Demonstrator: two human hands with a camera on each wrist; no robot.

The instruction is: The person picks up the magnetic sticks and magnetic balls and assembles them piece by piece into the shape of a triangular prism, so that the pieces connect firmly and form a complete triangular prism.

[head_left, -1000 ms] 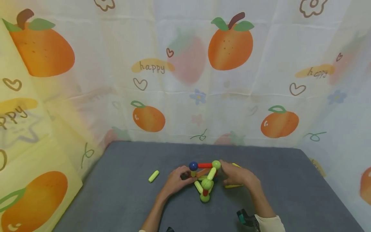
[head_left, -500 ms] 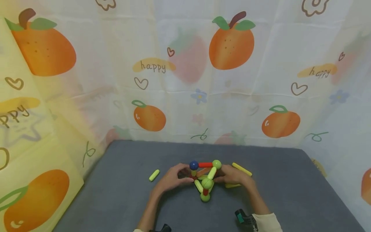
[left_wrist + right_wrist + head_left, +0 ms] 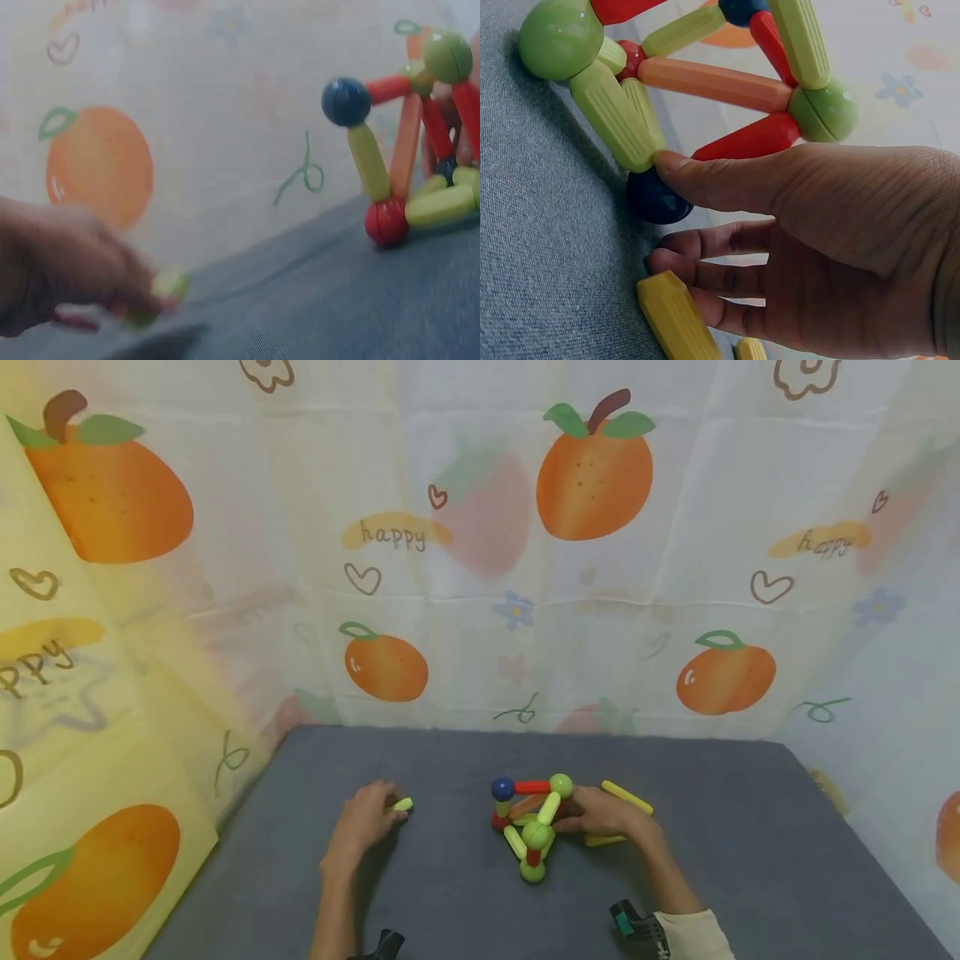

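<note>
My left hand [image 3: 365,818] pinches a light green magnetic building stick [image 3: 403,804] on the left side of the table; both are blurred in the left wrist view. Farther right stands a frame of magnetic sticks and balls [image 3: 537,835], in red, orange and light green with a dark blue ball on its top left corner. At its right side, my right hand [image 3: 603,814] holds a low corner. The right wrist view shows that thumb against a green stick's end at a dark blue ball [image 3: 660,201], other fingers curled below; the index finger is hidden.
Two yellow sticks lie beside the right hand, the upper stick [image 3: 627,797] slanting behind it and the lower stick [image 3: 602,841] partly under it. A grey cloth covers the table [image 3: 450,910]. A fruit-printed curtain [image 3: 480,610] hangs behind.
My left hand has left the frame's left side, moved left and taken hold of the loose green stick. My right hand first shifted in toward the lower right corner, then stayed there.
</note>
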